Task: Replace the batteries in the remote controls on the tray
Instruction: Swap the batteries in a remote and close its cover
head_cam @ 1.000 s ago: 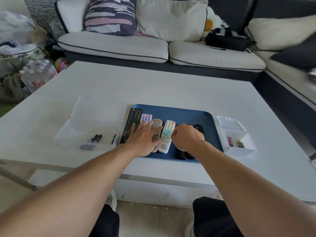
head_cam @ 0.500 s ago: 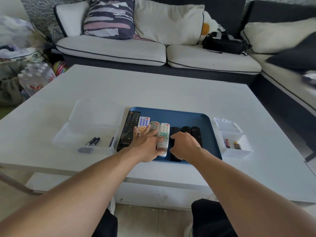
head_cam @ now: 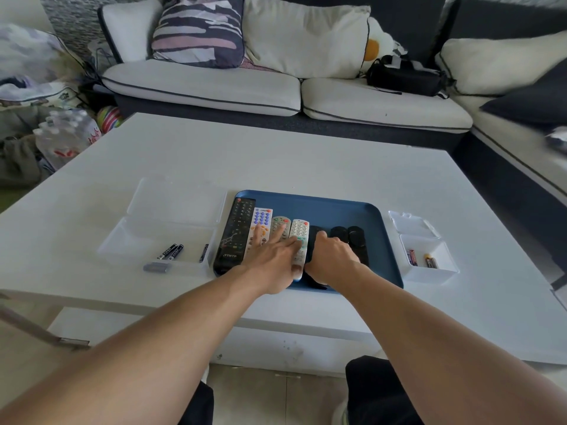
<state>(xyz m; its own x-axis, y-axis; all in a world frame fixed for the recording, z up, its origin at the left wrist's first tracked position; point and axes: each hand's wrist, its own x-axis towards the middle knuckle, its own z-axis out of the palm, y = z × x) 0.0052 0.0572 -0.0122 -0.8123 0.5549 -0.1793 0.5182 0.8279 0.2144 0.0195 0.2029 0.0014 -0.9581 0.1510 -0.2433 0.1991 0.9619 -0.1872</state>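
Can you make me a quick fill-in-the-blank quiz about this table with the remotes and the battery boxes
1. The remotes lie side by side on a ____ tray.
2. The longest remote, at the row's left end, is ____ in colour.
3. The left hand lies spread over the light remotes; the right hand rests on a ____ remote.
4. The small box of batteries stands to the tray's ____.

Missing words: blue; black; black; right

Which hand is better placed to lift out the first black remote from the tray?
Probably the right hand: it already rests curled on the slim black remote in the blue tray, while the left hand lies spread flat across the light-coloured remotes.
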